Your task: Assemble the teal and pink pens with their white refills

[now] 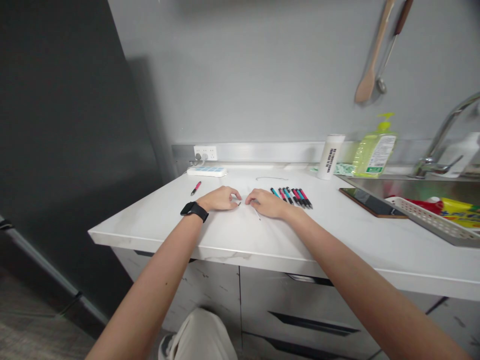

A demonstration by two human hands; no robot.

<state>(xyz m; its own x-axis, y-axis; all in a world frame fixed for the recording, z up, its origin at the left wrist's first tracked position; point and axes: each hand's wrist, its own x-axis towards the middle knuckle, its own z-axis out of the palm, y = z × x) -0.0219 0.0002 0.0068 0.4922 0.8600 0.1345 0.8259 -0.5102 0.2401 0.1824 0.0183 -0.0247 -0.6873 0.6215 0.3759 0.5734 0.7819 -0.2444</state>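
Note:
My left hand [222,198], a black watch [194,212] on its wrist, rests over the white counter with curled fingers. At its thumb tip is a small dark piece [239,203], too small to name. Just to the right, my right hand [265,203] has its thumb and fingers drawn together; what they hold, if anything, is hidden. A thin white stick with a dark tip, like a pen refill [257,214], shows below that hand. Several pens [291,197] in blue, pink, white and black lie in a row beside my right hand. One pink and black pen [196,188] lies apart, behind my left hand.
A power strip [207,171] and a thin cord [272,178] lie toward the wall. At right stand a white canister [330,157] and a green soap bottle [375,150]. A phone [371,202] lies by the sink, near a perforated tray [431,218].

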